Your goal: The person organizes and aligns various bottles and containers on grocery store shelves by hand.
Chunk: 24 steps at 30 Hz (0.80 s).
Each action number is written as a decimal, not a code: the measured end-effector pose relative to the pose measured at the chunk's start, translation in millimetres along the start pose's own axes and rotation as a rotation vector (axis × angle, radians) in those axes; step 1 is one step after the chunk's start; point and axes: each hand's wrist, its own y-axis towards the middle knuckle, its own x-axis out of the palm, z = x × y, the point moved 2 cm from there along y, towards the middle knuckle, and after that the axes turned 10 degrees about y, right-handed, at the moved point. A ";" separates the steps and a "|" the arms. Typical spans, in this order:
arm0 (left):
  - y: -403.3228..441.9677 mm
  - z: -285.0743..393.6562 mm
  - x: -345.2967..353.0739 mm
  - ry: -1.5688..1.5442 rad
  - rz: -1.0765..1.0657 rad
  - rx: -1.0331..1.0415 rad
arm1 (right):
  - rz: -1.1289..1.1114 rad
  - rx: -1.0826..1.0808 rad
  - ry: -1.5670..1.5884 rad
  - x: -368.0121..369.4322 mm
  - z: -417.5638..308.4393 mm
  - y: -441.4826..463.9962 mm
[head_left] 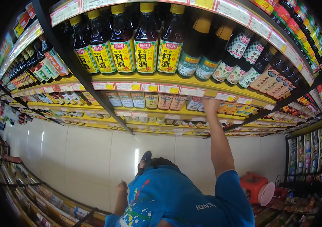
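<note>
My right hand (211, 104) reaches to the second shelf down, just under the price-label rail (191, 92). Its fingers are hidden among the bottles there, so their grip does not show. Close on its left stand bottles with white and red labels (194, 103); on its right are bottles with yellow-orange labels (230, 108). My left hand (122, 186) hangs low beside my body, well away from the shelves. Its fingers look loosely curled, with nothing visible in them.
Yellow-labelled cooking wine bottles (146, 56) line the upper shelf, beside dark bottles with teal labels (188, 64). Black uprights (78, 62) divide the shelving. Behind me are a red stool (252, 185) and low racks of goods (51, 196) on the pale tiled floor (89, 151).
</note>
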 end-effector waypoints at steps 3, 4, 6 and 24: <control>1.2 -2.5 3.7 0.015 -0.001 0.004 | -0.078 0.001 -0.122 -0.7 1.8 6.0; -0.1 -3.7 3.0 0.019 -0.001 0.005 | -0.099 0.002 -0.123 0.4 3.7 6.5; -2.3 -7.8 0.7 0.027 -0.001 0.007 | -0.117 0.002 -0.125 4.2 8.5 5.8; 3.3 -0.9 13.9 0.107 0.030 0.025 | 0.021 -0.071 -0.034 0.8 -28.0 2.6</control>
